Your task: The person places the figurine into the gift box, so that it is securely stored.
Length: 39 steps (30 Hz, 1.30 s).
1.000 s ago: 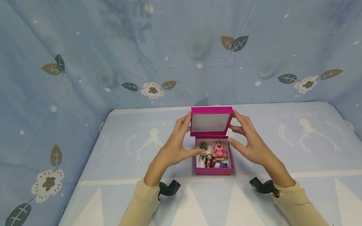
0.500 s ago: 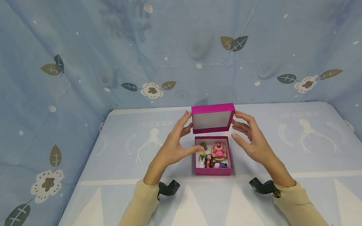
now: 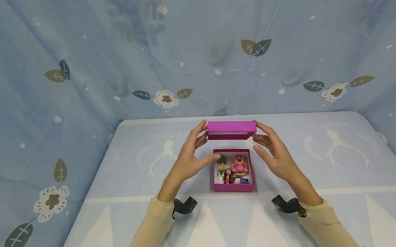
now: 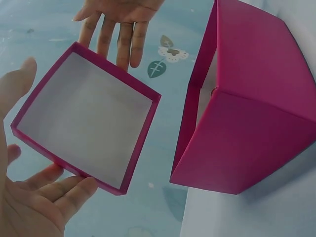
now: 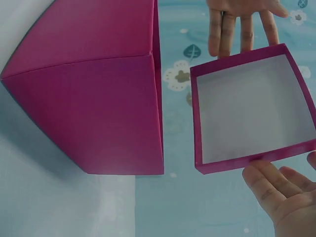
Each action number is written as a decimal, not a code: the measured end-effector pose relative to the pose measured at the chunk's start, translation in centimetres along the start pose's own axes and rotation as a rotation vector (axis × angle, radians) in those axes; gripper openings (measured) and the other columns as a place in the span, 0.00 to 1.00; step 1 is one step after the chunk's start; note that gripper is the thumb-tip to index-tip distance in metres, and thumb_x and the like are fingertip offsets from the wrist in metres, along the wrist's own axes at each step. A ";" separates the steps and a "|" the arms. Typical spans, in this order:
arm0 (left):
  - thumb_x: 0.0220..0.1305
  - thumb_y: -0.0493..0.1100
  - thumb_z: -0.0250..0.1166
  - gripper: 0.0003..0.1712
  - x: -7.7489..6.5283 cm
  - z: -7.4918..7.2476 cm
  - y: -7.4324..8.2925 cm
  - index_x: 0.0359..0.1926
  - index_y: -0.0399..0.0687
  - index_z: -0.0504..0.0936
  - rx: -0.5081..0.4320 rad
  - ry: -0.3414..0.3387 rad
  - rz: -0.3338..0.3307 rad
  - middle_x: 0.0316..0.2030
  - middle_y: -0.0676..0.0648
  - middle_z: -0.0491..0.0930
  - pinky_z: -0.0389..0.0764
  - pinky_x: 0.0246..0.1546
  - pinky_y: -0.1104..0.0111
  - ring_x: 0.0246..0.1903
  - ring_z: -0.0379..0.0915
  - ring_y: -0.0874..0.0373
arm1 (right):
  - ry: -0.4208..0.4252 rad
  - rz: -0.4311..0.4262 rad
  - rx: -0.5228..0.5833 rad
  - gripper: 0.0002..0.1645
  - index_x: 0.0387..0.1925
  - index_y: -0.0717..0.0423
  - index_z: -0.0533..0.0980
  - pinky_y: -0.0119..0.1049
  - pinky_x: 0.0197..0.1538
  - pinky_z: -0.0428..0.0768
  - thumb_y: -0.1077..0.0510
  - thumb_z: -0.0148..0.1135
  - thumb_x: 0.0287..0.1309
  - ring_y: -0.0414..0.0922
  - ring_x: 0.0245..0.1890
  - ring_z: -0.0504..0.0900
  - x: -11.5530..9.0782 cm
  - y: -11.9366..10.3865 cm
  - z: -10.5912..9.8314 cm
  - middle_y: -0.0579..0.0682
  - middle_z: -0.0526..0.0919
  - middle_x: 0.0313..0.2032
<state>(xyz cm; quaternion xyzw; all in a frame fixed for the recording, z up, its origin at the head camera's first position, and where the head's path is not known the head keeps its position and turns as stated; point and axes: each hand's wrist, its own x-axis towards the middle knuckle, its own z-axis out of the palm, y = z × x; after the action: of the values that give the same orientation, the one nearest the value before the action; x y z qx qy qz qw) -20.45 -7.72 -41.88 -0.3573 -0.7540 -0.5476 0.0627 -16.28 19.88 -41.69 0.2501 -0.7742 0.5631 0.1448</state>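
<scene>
The pink box lid (image 3: 232,127), white inside, is held up tilted between two hands, above the far side of the pink box (image 3: 233,187). My left hand (image 3: 189,160) presses its fingertips on the lid's left side, thumb apart over the box. My right hand (image 3: 276,151) presses the opposite side with extended fingers, its thumb also off the lid. Inside the box lie small figures: a pink bear (image 3: 239,165), a dark-haired doll (image 3: 228,176) and several others. In the left wrist view the box (image 4: 266,128) stands beside the lid (image 4: 89,118); its contents are hidden.
The table (image 3: 132,221) has a pale blue and white patterned cover. A blue printed curtain (image 3: 191,52) hangs behind and along the sides. Black wrist straps (image 3: 184,206) sit at both cuffs.
The lid has come away from the box's back edge and tipped forward, so its white inside shows less from the head view. The hands moved with it; the box stayed put.
</scene>
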 end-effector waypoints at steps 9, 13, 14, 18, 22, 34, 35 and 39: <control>0.53 0.27 0.71 0.45 0.2 -0.2 2.3 0.70 0.32 0.59 -0.005 0.009 0.009 0.66 0.32 0.61 0.68 0.65 0.49 0.66 0.63 0.36 | 0.008 -0.024 0.029 0.35 0.69 0.64 0.59 0.24 0.64 0.69 0.77 0.53 0.61 0.38 0.60 0.75 -0.1 0.3 0.2 0.63 0.62 0.70; 0.56 0.27 0.69 0.36 0.1 -0.1 2.3 0.63 0.29 0.63 -0.025 -0.004 -0.014 0.69 0.31 0.59 0.67 0.65 0.49 0.67 0.63 0.37 | 0.005 -0.021 0.041 0.31 0.65 0.67 0.62 0.23 0.64 0.68 0.77 0.53 0.60 0.36 0.61 0.72 -0.1 0.4 0.3 0.64 0.64 0.68; 0.58 0.28 0.68 0.33 0.0 -0.1 2.0 0.62 0.30 0.64 -0.023 -0.006 -0.027 0.70 0.32 0.58 0.68 0.65 0.50 0.67 0.63 0.38 | 0.006 -0.022 0.042 0.30 0.64 0.67 0.62 0.23 0.64 0.68 0.77 0.53 0.60 0.36 0.61 0.72 -0.1 0.4 0.3 0.65 0.64 0.68; 0.62 0.32 0.66 0.24 -0.2 0.2 0.4 0.57 0.37 0.68 -0.016 0.008 -0.045 0.72 0.37 0.58 0.68 0.66 0.58 0.69 0.62 0.45 | 0.002 -0.032 0.031 0.29 0.61 0.68 0.64 0.24 0.64 0.68 0.78 0.54 0.59 0.36 0.62 0.71 0.0 0.3 0.4 0.65 0.65 0.67; 0.61 0.35 0.68 0.21 -0.1 0.3 -0.1 0.53 0.40 0.71 0.013 0.019 -0.005 0.70 0.38 0.61 0.69 0.65 0.59 0.70 0.60 0.47 | -0.017 -0.047 0.004 0.30 0.61 0.68 0.67 0.25 0.65 0.68 0.78 0.58 0.56 0.39 0.63 0.71 0.1 0.3 0.4 0.65 0.63 0.68; 0.54 0.41 0.74 0.25 0.1 0.4 -0.6 0.51 0.43 0.73 0.147 0.014 0.032 0.67 0.41 0.64 0.72 0.63 0.62 0.69 0.62 0.51 | -0.052 -0.102 -0.158 0.33 0.57 0.61 0.76 0.23 0.62 0.70 0.76 0.70 0.47 0.61 0.65 0.69 0.2 0.3 0.6 0.62 0.63 0.68; 0.54 0.41 0.75 0.25 0.1 0.4 -0.6 0.50 0.43 0.73 0.149 0.015 0.032 0.67 0.41 0.64 0.72 0.63 0.62 0.69 0.62 0.50 | -0.054 -0.105 -0.161 0.32 0.57 0.62 0.76 0.24 0.61 0.70 0.75 0.70 0.47 0.62 0.65 0.69 0.2 0.3 0.6 0.62 0.63 0.68; 0.54 0.41 0.75 0.25 0.0 0.3 -0.6 0.50 0.44 0.74 0.158 0.015 0.033 0.67 0.41 0.64 0.72 0.63 0.62 0.69 0.61 0.51 | -0.052 -0.106 -0.154 0.30 0.56 0.63 0.77 0.26 0.60 0.72 0.75 0.69 0.48 0.61 0.63 0.71 0.2 0.3 0.6 0.62 0.64 0.68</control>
<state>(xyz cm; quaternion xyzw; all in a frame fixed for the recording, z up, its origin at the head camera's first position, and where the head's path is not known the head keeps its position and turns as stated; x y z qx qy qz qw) -20.68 -7.54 -42.50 -0.3596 -0.7883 -0.4880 0.1051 -16.60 19.31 -42.00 0.2933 -0.8043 0.4869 0.1732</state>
